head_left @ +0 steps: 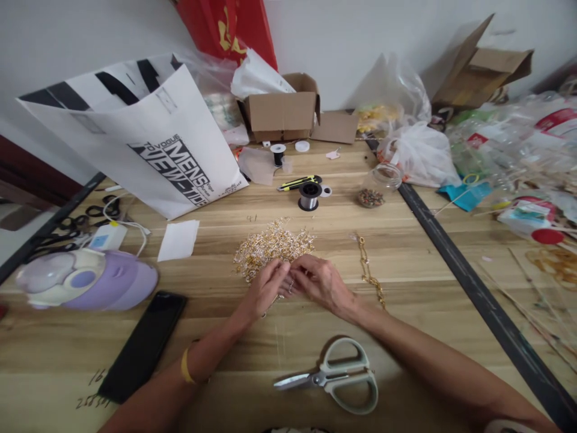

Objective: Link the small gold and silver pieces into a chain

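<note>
Hands: two; my left hand point(269, 285) and right hand point(322, 279) are curled, meeting at the tips; I cannot tell what, if anything, they pinch.
Pile point(274, 243): one, of small gold and silver links, just beyond my hands.
Chain point(370, 279): one, gold, right of my right hand.
Scissors point(317, 378): one pair, nearer me.
Spools point(309, 197): two, beyond the pile.
</note>
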